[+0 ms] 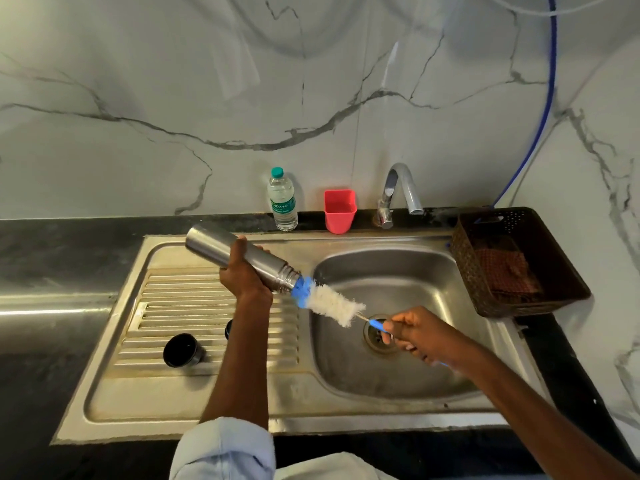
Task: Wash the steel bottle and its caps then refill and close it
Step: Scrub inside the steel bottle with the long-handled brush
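The left hand (242,271) has its grip wrapped round the middle of the steel bottle (239,258), held tilted above the sink (311,410) with its open threaded mouth pointing down toward the basin. The right hand (420,336) pinches the blue handle of a bottle brush (329,301), whose blue-tipped white bristles sit just at the bottle's mouth. Two dark caps lie on the ribbed drainboard: one cap (181,349) in plain sight, the other cap (228,329) partly hidden behind the left forearm. On the bench behind stand a plastic water bottle (282,200), a red cup (340,211), the tap (400,192), and a brown basket (516,261).
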